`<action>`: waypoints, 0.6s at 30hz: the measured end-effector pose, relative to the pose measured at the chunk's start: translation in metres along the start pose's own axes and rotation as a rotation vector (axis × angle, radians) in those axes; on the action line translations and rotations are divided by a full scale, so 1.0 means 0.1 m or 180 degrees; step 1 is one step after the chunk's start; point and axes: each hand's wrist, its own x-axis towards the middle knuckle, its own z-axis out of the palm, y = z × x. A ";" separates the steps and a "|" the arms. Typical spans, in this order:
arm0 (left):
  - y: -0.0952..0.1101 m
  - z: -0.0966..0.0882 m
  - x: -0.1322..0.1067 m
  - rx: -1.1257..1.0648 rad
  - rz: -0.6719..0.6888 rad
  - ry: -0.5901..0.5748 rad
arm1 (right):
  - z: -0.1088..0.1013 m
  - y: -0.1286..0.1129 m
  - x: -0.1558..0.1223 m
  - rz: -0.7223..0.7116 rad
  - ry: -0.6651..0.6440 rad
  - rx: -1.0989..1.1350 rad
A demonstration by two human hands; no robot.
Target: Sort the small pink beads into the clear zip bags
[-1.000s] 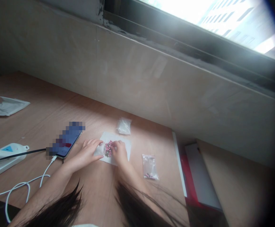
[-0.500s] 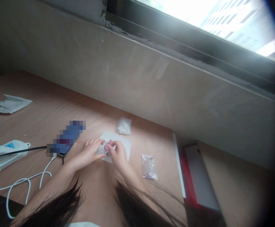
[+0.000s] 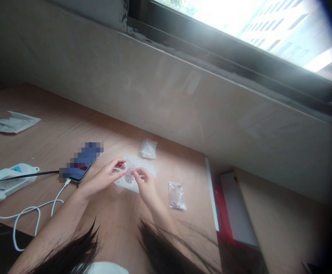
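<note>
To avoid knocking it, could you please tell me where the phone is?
In the head view, the phone lies on the table left of centre, between the left hand and the white plastic case.

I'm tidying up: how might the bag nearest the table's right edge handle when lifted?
The bag would probably sag: its clear plastic looks thin and creased. It seems light, with just small pieces visible at its near end. Its glossy film may feel slippery.

small pink bits too blurred for us to make out in the clear bag (image 3: 129, 166) between left hand (image 3: 108, 176) and right hand (image 3: 146, 185), white sheet (image 3: 133, 186) partly hidden from us beneath, phone (image 3: 84, 167) partly masked by blocks, power strip (image 3: 14, 183) cut by the left edge, window (image 3: 225, 15) by the top
</note>
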 end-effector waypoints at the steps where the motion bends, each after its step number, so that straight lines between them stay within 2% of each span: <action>1: 0.03 -0.01 0.00 -0.0170 -0.0077 -0.0025 | -0.01 -0.02 0.00 -0.0001 0.0028 0.0057; 4: 0.09 -0.04 0.02 -0.0345 -0.0114 -0.0044 | -0.03 -0.07 0.01 -0.0012 0.0095 0.0176; 10: 0.14 -0.07 0.02 -0.0051 0.0018 0.0047 | -0.03 -0.06 0.00 -0.0112 0.0080 0.0548; 18: 0.16 -0.09 0.00 0.0017 0.0003 0.0150 | 0.00 -0.02 0.03 0.0362 0.0310 0.1122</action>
